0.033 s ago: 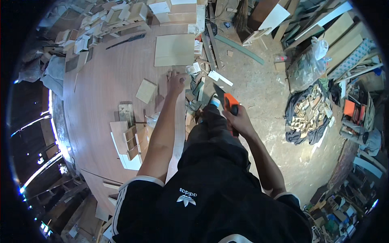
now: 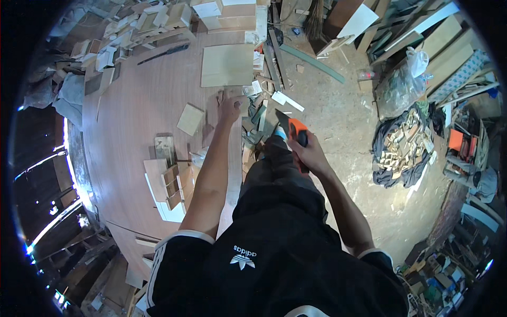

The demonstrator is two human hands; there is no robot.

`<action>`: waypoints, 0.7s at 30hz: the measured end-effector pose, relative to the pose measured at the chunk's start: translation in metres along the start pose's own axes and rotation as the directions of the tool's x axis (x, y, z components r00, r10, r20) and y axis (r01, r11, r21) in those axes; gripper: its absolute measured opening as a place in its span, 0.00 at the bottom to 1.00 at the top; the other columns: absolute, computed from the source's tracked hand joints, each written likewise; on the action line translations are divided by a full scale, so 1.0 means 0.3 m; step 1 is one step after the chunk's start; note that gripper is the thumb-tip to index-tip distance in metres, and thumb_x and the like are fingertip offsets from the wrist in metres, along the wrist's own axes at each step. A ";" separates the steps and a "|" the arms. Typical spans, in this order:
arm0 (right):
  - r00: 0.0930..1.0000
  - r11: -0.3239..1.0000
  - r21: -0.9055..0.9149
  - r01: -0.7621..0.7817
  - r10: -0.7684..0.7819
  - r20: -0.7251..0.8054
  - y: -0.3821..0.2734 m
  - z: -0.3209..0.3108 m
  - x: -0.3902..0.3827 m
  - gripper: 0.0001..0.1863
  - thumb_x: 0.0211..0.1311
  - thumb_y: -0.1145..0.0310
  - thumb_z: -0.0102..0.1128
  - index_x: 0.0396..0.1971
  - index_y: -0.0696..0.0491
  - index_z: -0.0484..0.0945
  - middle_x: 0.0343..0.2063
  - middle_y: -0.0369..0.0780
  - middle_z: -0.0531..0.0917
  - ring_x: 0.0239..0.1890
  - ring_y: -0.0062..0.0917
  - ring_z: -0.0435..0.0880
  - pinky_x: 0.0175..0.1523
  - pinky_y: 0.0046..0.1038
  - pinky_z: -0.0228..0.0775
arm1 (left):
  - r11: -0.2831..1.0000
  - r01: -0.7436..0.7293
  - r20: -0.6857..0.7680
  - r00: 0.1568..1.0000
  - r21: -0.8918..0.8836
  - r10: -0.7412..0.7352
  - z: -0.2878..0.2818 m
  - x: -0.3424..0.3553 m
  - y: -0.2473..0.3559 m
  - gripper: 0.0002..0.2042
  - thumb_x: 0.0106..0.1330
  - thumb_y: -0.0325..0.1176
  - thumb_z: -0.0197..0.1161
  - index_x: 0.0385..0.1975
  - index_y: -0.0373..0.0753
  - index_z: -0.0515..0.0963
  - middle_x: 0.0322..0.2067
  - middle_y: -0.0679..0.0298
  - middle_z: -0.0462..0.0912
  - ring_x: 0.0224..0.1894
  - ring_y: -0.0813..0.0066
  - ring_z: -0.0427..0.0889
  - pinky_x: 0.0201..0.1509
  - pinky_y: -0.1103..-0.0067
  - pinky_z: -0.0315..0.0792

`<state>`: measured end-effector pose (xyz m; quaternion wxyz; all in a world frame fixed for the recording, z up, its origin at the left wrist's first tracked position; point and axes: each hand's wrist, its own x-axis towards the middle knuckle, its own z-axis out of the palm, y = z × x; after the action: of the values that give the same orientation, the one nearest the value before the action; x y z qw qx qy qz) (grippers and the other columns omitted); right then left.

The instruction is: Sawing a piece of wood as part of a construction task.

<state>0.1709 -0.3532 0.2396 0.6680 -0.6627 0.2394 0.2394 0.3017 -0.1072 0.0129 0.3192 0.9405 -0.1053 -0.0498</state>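
On the wooden worktable, my left hand rests near the right edge with its fingers spread, just below a square pale board. A smaller pale board lies to the left of that hand. My right hand grips a hand saw with an orange and black handle; its dark blade points forward and left, over the floor beside the table and above my foot. Small wood offcuts lie along the table's edge between my hands.
Wooden box assemblies sit at the near left of the table, stacked pieces along its far side, beside a long black tool. On the floor lie a green strip and a scrap pile; a plastic bag and boards stand right.
The saw in my right hand has shifted very slightly to the left. My left hand looks unmoved.
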 end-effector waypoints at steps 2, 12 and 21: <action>0.991 0.978 0.177 -0.114 0.099 0.090 -0.061 0.040 0.064 0.07 0.63 0.69 0.56 0.29 0.54 0.69 0.13 0.33 0.70 0.11 0.16 0.67 0.16 0.22 0.62 | 0.999 -0.028 -0.121 0.992 0.021 0.030 -0.002 0.019 -0.001 0.16 0.54 0.26 0.57 0.42 0.48 0.82 0.49 0.53 0.74 0.58 0.55 0.68 0.64 0.60 0.58; 0.981 0.983 0.155 -0.093 0.064 0.185 -0.183 0.220 0.449 0.05 0.56 0.73 0.51 0.26 0.56 0.67 0.11 0.37 0.69 0.09 0.22 0.70 0.12 0.27 0.62 | 0.988 -0.134 -0.349 0.925 0.080 0.153 0.029 0.031 0.025 0.10 0.57 0.37 0.61 0.38 0.49 0.80 0.49 0.52 0.72 0.57 0.51 0.67 0.67 0.57 0.55; 0.977 0.950 0.244 -0.196 0.168 0.129 -0.242 0.347 0.522 0.06 0.55 0.74 0.50 0.21 0.56 0.67 0.12 0.36 0.68 0.10 0.21 0.68 0.14 0.27 0.62 | 0.959 -0.155 -0.271 0.937 0.238 0.219 0.045 0.013 -0.010 0.14 0.54 0.39 0.62 0.42 0.50 0.78 0.50 0.54 0.70 0.59 0.54 0.66 0.68 0.56 0.52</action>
<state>0.3381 -0.2492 0.1964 0.7347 -0.5324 0.2923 0.3022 0.3037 -0.1137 0.0003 0.2322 0.9517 -0.1506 0.1332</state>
